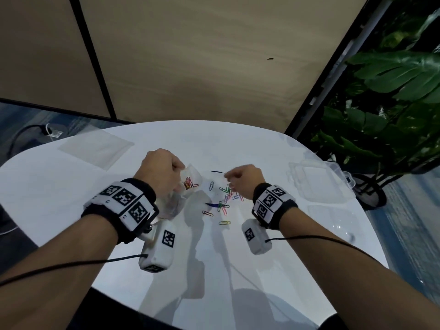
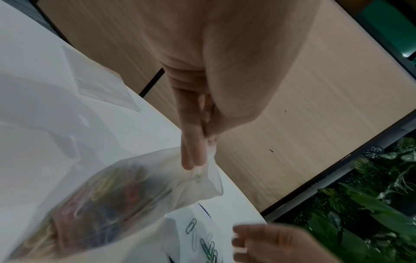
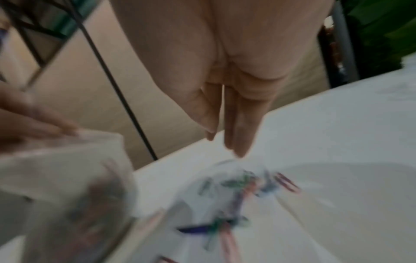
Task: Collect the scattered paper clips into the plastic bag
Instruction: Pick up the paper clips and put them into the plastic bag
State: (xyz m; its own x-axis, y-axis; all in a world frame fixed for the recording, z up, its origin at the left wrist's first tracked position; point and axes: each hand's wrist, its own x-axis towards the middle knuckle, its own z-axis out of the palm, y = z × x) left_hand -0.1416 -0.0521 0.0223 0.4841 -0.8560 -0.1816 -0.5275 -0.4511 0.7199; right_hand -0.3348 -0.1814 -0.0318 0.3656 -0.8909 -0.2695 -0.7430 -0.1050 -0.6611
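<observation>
Left hand (image 1: 160,168) fingers (image 2: 193,151) pinch rim of clear plastic bag (image 2: 117,201), bag hanging just below them, part-filled with coloured clips. Right hand (image 1: 243,178) fingers (image 3: 236,128) straight, close together, holding nothing, pointing down. Scattered coloured paper clips (image 1: 223,202) on white table (image 1: 71,198) directly under right fingertips, long axes mixed. Bag mouth just left of right fingers. Right hand nearer to clips.

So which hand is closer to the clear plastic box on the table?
Right. The right hand hovers over the loose paper clips, beside the clear plastic box. The left hand is farther away, pinching the plastic bag.
</observation>
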